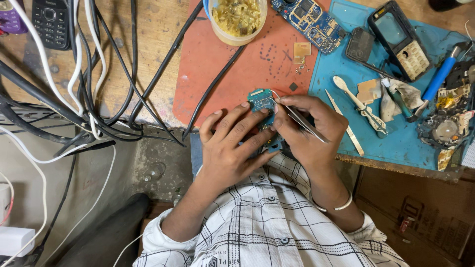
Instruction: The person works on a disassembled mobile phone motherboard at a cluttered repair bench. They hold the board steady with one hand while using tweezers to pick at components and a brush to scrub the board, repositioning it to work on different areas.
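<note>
A white checked shirt [277,227] fills the bottom of the view, closest to the lens, with both forearms reaching up out of its sleeves to the edge of the desk [148,29]. A pale bangle [341,205] circles the right wrist.

The left hand [230,148] has its grip closed around a small blue circuit board [261,100], fingers curled along the board's left side and lower end, thumb tucked below. The board sits upright between the two hands, at the near edge of an orange mat [232,64]. The right hand [309,128] has its grip pinched on a pair of metal tweezers [299,118], whose tips meet the board's upper right corner.

Beside the orange mat lies a blue mat [341,74]. On it rest a white plastic pry tool [358,104], a thin pale stick [344,123], a blue-handled tool [440,76], a phone housing with keypad [401,42], and a heap of broken phone parts [448,123] at the far right. A larger blue circuit board [309,20] lies across the two mats' top edge, near a round tub of yellowish scraps [237,17]. Black and white cables [89,89] tangle over the bare wood on the left, below a dark keypad phone [49,22].
</note>
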